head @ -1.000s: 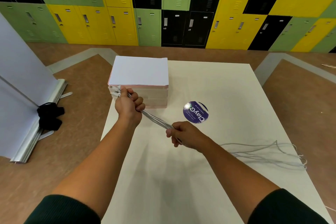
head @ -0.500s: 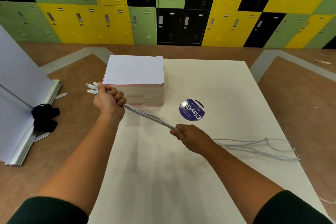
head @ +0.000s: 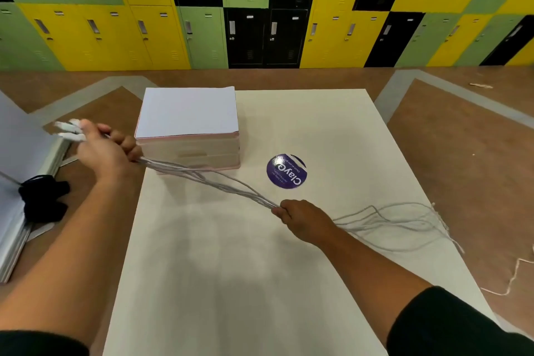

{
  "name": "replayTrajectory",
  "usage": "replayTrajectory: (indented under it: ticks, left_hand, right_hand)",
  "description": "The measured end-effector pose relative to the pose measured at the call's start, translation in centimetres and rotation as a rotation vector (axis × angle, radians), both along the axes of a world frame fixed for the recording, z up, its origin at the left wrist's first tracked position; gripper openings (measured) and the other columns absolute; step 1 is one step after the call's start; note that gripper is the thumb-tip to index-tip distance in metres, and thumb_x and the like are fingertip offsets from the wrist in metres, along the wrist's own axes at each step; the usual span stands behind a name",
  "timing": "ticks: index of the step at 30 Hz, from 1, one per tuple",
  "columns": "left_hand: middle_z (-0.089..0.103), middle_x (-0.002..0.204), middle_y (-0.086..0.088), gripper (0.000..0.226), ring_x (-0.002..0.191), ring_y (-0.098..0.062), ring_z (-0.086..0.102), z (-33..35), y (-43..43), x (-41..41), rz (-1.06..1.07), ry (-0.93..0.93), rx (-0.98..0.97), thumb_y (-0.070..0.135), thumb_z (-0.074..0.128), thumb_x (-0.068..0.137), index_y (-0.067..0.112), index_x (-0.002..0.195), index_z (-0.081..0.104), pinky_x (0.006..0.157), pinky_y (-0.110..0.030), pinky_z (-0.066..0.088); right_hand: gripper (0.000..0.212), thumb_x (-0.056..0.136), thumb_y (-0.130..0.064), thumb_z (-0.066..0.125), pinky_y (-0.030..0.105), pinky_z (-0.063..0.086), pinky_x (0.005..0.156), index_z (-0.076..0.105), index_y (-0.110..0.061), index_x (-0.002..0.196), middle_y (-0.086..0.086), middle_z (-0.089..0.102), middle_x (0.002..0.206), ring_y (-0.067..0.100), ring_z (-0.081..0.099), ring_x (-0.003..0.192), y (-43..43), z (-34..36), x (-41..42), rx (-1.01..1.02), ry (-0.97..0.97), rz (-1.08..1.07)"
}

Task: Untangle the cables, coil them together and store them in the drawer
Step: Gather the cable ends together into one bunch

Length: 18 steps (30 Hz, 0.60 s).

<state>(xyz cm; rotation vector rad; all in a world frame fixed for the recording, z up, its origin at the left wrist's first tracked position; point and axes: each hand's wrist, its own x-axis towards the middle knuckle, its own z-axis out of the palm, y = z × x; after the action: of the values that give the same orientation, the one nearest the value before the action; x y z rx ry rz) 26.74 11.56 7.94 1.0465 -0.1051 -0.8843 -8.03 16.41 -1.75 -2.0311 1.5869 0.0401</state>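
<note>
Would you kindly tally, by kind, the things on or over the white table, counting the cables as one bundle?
drawer unit: 1
cable bundle: 1
round purple sticker: 1
Total: 3

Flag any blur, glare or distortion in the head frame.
Head view: left hand and the cables it grips are motion-blurred; glare on the purple sticker; lockers bow from wide-angle distortion; soft arm shadows on the table.

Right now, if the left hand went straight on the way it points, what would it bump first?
Probably the white panel at the left. The left hand, gripping the cables, points their plug ends toward it, with nothing between. Depth is unclear, so it might pass over.
</note>
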Motion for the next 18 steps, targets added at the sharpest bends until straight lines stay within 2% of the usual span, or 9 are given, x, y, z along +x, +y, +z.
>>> replayTrajectory:
  ticks: [3,7,10,13,16,18]
  left_hand:
    - [0.024,0.055,0.005,0.044,0.047,-0.012,0.016,-0.9,0.6,-1.7,-0.062,-0.121,0.053,0.047,0.038,0.102,0.023,0.065,0.04,0.048,-0.024,0.009]
    - [0.025,0.052,0.005,0.043,0.042,-0.01,0.017,-1.0,1.1,-3.4,-0.172,-0.265,0.051,0.042,0.039,0.104,0.022,0.066,0.041,0.047,-0.019,0.011]
    - [0.032,0.048,0.006,0.043,0.039,-0.009,0.023,-0.9,1.6,-5.2,-0.361,-0.45,0.03,0.037,0.04,0.106,0.021,0.066,0.044,0.044,-0.019,0.014]
    - [0.04,0.049,0.007,0.042,0.04,-0.006,0.032,-1.4,2.0,-7.8,-0.6,-0.688,0.015,0.033,0.042,0.106,0.016,0.069,0.053,0.039,-0.018,0.023]
    - [0.056,0.058,0.0,0.041,0.048,-0.004,0.047,-2.2,2.3,-10.4,-0.76,-0.935,-0.01,0.027,0.043,0.106,0.008,0.075,0.062,0.052,-0.02,0.036]
    - [0.068,0.072,0.001,0.043,0.067,-0.005,0.061,-2.9,2.5,-11.7,-0.841,-1.037,-0.004,0.032,0.044,0.105,0.009,0.078,0.068,0.068,-0.027,0.045]
  right_hand:
    - [0.043,0.102,-0.053,0.037,0.033,0.037,0.063,0.046,-0.02,0.077,-0.001,0.055,0.076,0.024,0.055,0.076,0.1,-0.7,-0.4,0.045,0.068,-0.013]
    - [0.043,0.1,-0.054,0.04,0.035,0.044,0.069,0.053,-0.017,0.081,0.001,0.063,0.083,0.025,0.061,0.082,-0.2,-1.2,-1.0,0.132,0.078,-0.042]
    - [0.043,0.1,-0.053,0.042,0.036,0.048,0.072,0.059,-0.015,0.088,0.002,0.068,0.09,0.024,0.062,0.084,-0.5,-0.8,-0.4,0.115,0.084,-0.027]
    - [0.042,0.1,-0.051,0.043,0.037,0.05,0.073,0.062,-0.015,0.089,0.001,0.069,0.087,0.022,0.063,0.081,-1.0,0.5,1.3,0.076,0.053,0.016]
    - [0.041,0.1,-0.049,0.044,0.037,0.049,0.07,0.062,-0.016,0.086,-0.002,0.068,0.082,0.021,0.062,0.077,-1.6,2.6,3.2,0.021,-0.034,0.013]
    - [0.042,0.1,-0.05,0.045,0.037,0.048,0.068,0.063,-0.015,0.084,0.0,0.065,0.078,0.021,0.06,0.073,-2.1,3.9,3.9,-0.018,-0.073,-0.004]
